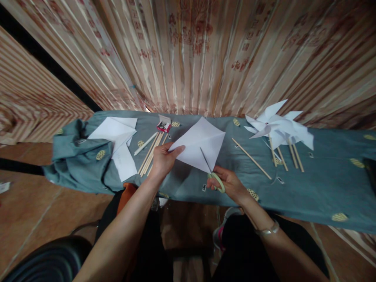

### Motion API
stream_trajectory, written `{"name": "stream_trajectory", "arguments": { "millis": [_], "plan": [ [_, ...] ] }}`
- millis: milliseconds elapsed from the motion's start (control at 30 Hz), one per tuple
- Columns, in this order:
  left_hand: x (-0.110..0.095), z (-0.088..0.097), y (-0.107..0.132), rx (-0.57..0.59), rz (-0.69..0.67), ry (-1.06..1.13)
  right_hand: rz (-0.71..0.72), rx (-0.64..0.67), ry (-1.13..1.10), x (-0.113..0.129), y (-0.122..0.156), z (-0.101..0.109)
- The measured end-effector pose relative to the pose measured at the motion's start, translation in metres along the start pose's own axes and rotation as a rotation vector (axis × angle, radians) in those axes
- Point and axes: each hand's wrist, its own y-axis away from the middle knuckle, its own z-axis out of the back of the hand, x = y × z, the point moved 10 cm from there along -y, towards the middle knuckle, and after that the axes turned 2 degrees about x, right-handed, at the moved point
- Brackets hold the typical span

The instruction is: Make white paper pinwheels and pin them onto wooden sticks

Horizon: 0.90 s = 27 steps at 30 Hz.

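Observation:
A square sheet of white paper is held up over the cloth, turned so a corner points away from me. My left hand is closed on its left corner, thumb on top. My right hand grips a pair of scissors with pale green handles. One blade lies over the paper's lower right part, pointing toward its middle; the other blade is hidden, apparently beneath the sheet. Faint crease lines run across the paper.
Left of the hands lie more white sheets, a white pen-like stick, several wooden sticks and a small red box of metal bits. To the right are a single stick and several paper pinwheels. A green cloth covers the table.

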Motion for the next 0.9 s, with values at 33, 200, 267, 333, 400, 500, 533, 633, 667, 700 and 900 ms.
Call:
{"name": "stream_trajectory", "arguments": {
  "millis": [33, 200, 267, 333, 400, 500, 533, 633, 667, 700, 900],
  "plan": [
    [-0.0002, 0.0002, 0.0001, -0.004, 0.001, 0.002, -0.001, 0.0, -0.001, 0.0002, 0.0001, -0.0004],
    [0.0012, 0.0007, -0.0004, -0.014, 0.018, 0.026, -0.003, -0.001, -0.01, -0.001, -0.0005, -0.0005],
    [0.0029, 0.0003, -0.0006, -0.009, 0.027, 0.039, 0.001, 0.007, -0.007, -0.0016, -0.0008, -0.0006],
    [0.0043, -0.0007, -0.0005, 0.001, 0.033, 0.046, 0.013, 0.021, 0.0, -0.0012, -0.0011, -0.0013],
    [0.0045, -0.0018, 0.0, 0.01, 0.036, 0.05, 0.026, 0.027, 0.008, -0.0002, -0.001, -0.0012],
    [0.0029, -0.0024, 0.0013, 0.008, 0.036, 0.054, 0.042, 0.028, 0.033, 0.0013, -0.0005, -0.0008],
    [0.0025, -0.0025, 0.0018, 0.005, 0.037, 0.058, 0.046, 0.03, 0.041, 0.0019, -0.0002, -0.0009],
    [0.0019, -0.0045, 0.0028, 0.014, 0.038, 0.069, 0.051, 0.035, 0.051, 0.003, 0.0003, -0.0017],
    [0.0021, -0.0055, 0.003, 0.02, 0.039, 0.069, 0.051, 0.032, 0.049, 0.0033, 0.0003, -0.0018],
    [0.0023, -0.0063, 0.0031, 0.025, 0.041, 0.067, 0.05, 0.031, 0.045, 0.0036, 0.0002, -0.0019],
    [0.0033, -0.0071, 0.003, 0.021, 0.049, 0.07, 0.036, 0.014, 0.029, 0.0028, -0.0007, -0.0013]
  ]
}}
